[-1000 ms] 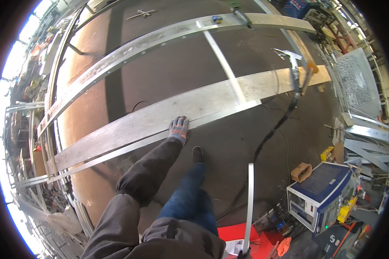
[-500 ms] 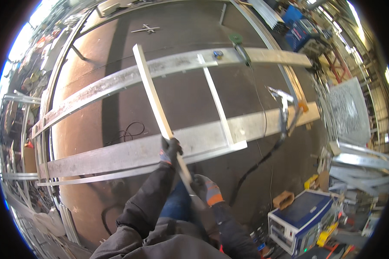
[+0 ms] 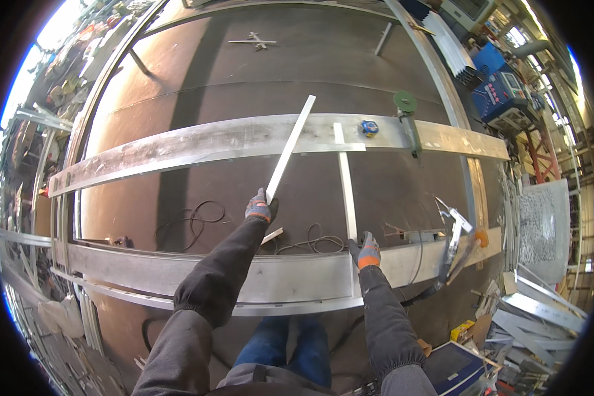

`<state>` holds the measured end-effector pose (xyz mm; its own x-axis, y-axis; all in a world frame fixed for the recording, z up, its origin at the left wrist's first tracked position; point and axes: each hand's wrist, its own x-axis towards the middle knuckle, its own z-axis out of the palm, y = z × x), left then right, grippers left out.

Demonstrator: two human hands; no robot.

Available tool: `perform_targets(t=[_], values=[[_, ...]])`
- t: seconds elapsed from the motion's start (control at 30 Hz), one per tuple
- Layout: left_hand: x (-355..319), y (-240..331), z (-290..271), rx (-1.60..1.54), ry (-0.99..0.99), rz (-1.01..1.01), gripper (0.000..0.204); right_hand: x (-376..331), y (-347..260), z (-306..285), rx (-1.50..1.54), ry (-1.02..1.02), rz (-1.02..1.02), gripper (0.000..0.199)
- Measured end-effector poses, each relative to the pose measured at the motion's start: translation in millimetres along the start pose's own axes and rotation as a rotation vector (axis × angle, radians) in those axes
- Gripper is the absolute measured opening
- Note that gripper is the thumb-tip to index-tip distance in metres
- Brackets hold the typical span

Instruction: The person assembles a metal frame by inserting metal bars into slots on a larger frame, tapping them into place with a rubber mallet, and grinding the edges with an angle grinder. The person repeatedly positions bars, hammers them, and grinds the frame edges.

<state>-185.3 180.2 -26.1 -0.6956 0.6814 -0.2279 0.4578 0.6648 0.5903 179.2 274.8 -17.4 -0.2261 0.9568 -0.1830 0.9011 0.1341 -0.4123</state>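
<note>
My left hand (image 3: 262,206), in a grey and orange glove, is closed around a straight pale metal bar (image 3: 292,146). The bar slants up and to the right, its far end above the far long beam (image 3: 211,135). In its orange-cuffed glove, my right hand (image 3: 368,253) is at the near end of a second pale bar (image 3: 346,191); thumb and fingers look apart. This second bar spans from the far beam to the near long beam (image 3: 297,277), with a short flat crosspiece (image 3: 351,148) near its far end.
On the far beam lie a blue tape measure (image 3: 369,128) and a green angle grinder (image 3: 407,115). A welding torch (image 3: 457,228) rests at the near beam's right end. Cables (image 3: 198,218) loop between the beams. Blue machine (image 3: 501,92) stands far right; metal offcuts (image 3: 534,317) pile up near right.
The held bar has swung from leaning left to leaning right and moved forward. My right hand has left it and reached forward to the second bar. The view has shifted too.
</note>
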Motion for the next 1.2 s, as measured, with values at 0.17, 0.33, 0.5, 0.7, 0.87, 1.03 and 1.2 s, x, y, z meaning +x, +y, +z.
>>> perform_targets(t=[0.17,0.33,0.5,0.7,0.87,1.03,1.2], values=[[16,-29,-15,0.118,0.046,-0.141,0.054,18,5,34,0.051,-0.361,0.217,0.068],[-28,-11,-48,0.524,0.346,0.142,0.069,47,14,47,0.288,-0.312,0.145,0.057],[-201,77,18,0.179,-0.515,0.251,0.064,58,1,39,0.857,-0.633,0.297,0.022],[-319,108,99,0.293,-0.681,0.315,0.052,52,-20,35,0.753,-0.52,0.355,0.025],[-333,111,114,0.271,-0.484,0.227,0.035,56,-15,46,0.711,-0.483,0.336,0.024],[-340,108,124,0.267,-0.494,0.213,0.035,49,-5,67,0.66,-0.279,0.272,0.026],[-341,106,126,0.243,-0.514,0.199,0.049,51,0,72,0.719,-0.357,0.218,0.026]])
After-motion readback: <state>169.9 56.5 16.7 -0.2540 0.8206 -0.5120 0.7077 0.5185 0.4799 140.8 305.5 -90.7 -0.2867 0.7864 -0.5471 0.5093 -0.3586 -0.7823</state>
